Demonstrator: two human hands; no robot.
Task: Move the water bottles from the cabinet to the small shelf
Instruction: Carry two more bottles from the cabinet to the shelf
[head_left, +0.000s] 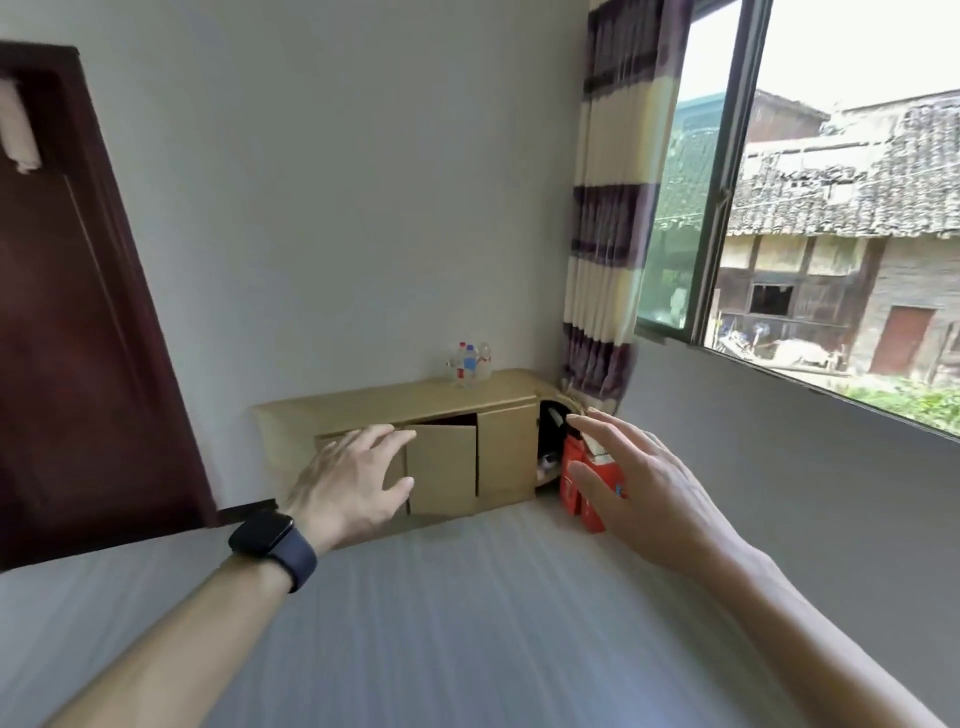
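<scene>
Several water bottles (469, 364) stand atop the cabinet (395, 406).

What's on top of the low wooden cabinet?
A small cluster of clear water bottles stands near the right end of the cabinet top, with red and blue on the caps or labels. They overlap and look small, so the count is unclear.
</scene>
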